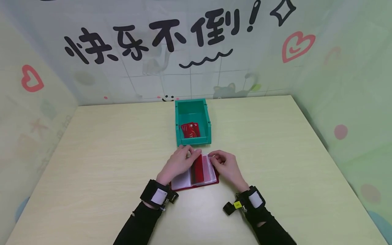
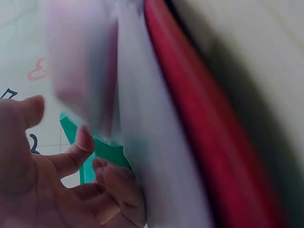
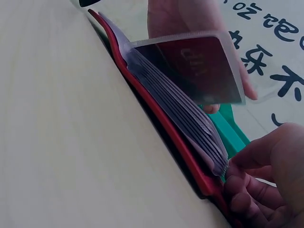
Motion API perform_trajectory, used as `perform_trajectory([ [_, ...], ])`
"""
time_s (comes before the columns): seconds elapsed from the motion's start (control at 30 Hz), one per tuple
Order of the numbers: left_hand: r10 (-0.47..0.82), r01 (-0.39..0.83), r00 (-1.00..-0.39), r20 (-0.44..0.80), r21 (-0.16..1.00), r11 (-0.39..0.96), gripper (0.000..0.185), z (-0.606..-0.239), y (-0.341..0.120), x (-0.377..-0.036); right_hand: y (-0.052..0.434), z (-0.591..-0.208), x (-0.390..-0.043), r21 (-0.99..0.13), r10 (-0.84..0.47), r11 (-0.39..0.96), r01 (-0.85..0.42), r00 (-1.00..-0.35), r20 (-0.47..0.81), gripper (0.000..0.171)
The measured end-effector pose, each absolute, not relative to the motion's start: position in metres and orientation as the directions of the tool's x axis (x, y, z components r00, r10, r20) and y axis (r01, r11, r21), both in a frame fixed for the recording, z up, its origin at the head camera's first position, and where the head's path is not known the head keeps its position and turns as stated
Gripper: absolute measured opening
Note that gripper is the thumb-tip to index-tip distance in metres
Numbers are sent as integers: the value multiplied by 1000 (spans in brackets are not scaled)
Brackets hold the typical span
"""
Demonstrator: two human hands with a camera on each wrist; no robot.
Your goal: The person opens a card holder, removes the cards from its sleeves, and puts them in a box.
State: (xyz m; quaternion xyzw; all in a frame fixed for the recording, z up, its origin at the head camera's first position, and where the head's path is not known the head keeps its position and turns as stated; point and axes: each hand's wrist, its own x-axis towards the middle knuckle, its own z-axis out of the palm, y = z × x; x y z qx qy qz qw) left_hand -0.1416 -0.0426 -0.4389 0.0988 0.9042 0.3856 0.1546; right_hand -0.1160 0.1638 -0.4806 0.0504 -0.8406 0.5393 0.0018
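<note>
Leafing through a red card holder (image 1: 196,177) is the step I judge to be in hand: it lies open on the pale table (image 1: 92,153), with the green bin (image 1: 193,120) just beyond it at 12 o'clock.

Left hand (image 1: 179,163) rests on the left-hand pages, its fingertips curled over their top edge and pinching one clear sleeve (image 3: 190,66), which stands lifted with a red card (image 3: 199,59) inside it. The left wrist view is blurred; it shows pale sleeves and the red cover (image 2: 209,142) close to the lens, nothing finer.

Right hand (image 1: 225,165) sits at 3 o'clock of the holder, fingers (image 3: 251,190) curled against the top corner of the remaining sleeve stack (image 3: 190,118), bracing it against the cover.

Bin contents: red cards (image 1: 190,130) lying flat on its floor, count not readable.

Judgement on the next move: the card in the lifted sleeve needs drawing out. That calls for the right hand to keep the stack pinned while the sleeve mouth is opened. Which side the mouth is on, I cannot tell.
</note>
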Motion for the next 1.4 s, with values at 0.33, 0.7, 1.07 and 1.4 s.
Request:
perform_trajectory([
  [0.33,356,31,-915,-189,847,530,27,-446,-70,-140,162,-481,-115,-902,-78,414,-125,-992,102,13],
  [0.7,314,-158,-898,-309,892,424,38,-449,-107,-131,160,-475,-114,-866,-103,463,-187,-982,157,13],
  [1.07,259,-322,-856,-446,855,408,29,-455,-116,-133,122,-441,-106,-505,-401,753,-422,-902,157,22],
  [1.4,251,-333,-852,-460,845,418,26,-455,-115,-133,102,-444,-110,-441,-401,810,-386,-914,62,38],
])
